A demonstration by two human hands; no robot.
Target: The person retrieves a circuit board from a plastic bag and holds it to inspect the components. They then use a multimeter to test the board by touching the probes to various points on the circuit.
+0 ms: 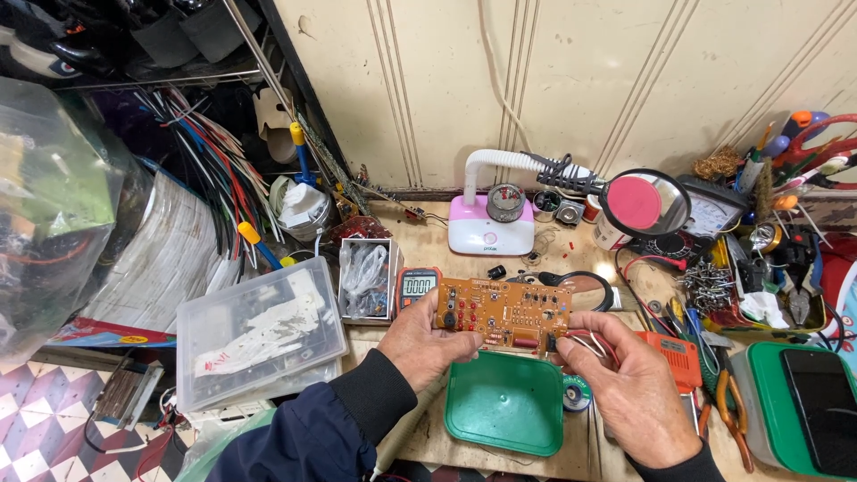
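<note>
Above green tray (505, 406), L hand (420, 344), R hand (625, 379) gripping orange circuit board (504, 312)

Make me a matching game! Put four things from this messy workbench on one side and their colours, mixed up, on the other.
Things:
1. circuit board held by the left hand and right hand
2. shallow tray below the hands
3. lamp base by the wall
4. multimeter behind the board

Colours:
A. pink and white
B. green
C. orange case with a grey screen
D. orange-brown

Pairs: 1-D, 2-B, 3-A, 4-C
</note>
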